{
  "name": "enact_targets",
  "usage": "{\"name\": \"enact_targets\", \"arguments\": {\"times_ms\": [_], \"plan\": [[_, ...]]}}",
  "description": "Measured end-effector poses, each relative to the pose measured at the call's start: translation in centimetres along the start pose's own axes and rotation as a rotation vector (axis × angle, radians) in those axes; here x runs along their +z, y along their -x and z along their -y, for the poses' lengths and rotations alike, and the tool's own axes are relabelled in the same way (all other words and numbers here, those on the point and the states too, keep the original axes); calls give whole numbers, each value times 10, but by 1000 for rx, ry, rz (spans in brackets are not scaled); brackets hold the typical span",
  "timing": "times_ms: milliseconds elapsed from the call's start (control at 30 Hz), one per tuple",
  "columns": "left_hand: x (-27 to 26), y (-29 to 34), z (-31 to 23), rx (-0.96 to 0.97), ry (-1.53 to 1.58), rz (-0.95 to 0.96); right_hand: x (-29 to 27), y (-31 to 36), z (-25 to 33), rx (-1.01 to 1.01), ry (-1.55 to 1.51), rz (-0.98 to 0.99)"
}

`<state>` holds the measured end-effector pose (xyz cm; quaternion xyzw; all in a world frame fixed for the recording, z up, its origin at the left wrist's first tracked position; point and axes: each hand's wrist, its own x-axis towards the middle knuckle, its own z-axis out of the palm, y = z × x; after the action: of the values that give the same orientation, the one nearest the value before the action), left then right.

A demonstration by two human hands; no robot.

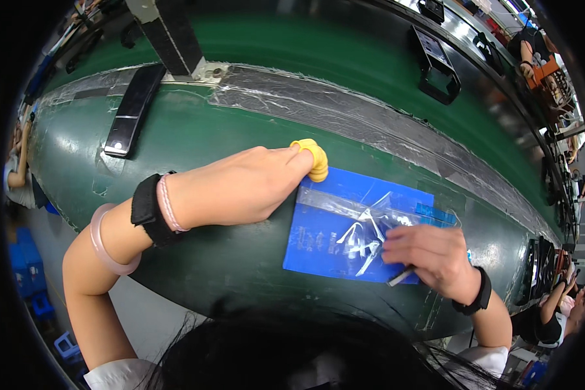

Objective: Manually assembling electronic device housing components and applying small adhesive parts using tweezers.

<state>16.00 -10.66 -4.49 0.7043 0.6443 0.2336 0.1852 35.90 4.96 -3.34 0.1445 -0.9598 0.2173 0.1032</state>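
Note:
My left hand reaches across the green bench to the upper left corner of a blue sheet. Yellow ribbed covers, apparently finger cots, hide its fingertips. Its fingers are pinched together, and whatever lies between them is hidden. Clear glossy plastic film lies over the blue sheet, with a light blue strip at its right end. My right hand is curled over the sheet's right side, its fingers blurred. A short grey rod sticks out from under that hand, which seems to grip it.
A black phone-like device lies at the left by a metal post. Silvery tape runs along the bench's far edge, beside a green conveyor belt carrying a black frame-like part. Other people work at right and far left.

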Motion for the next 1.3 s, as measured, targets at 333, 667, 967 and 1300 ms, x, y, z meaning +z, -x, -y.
{"name": "enact_targets", "arguments": {"times_ms": [333, 667, 967, 1300], "plan": [[-5, -12, -17, -8, -117, 54, -6, 47, 27, 35, 20, -92], [11, -58, -21, 95, -99, -127, 8, 66, 35, 43, 84, -123], [32, -108, -21, 48, 129, 162, -1, 93, 47, 135, 66, -117], [41, -111, -53, -23, -136, 21, -23, 150, 80, 339, -73, -275]]}}
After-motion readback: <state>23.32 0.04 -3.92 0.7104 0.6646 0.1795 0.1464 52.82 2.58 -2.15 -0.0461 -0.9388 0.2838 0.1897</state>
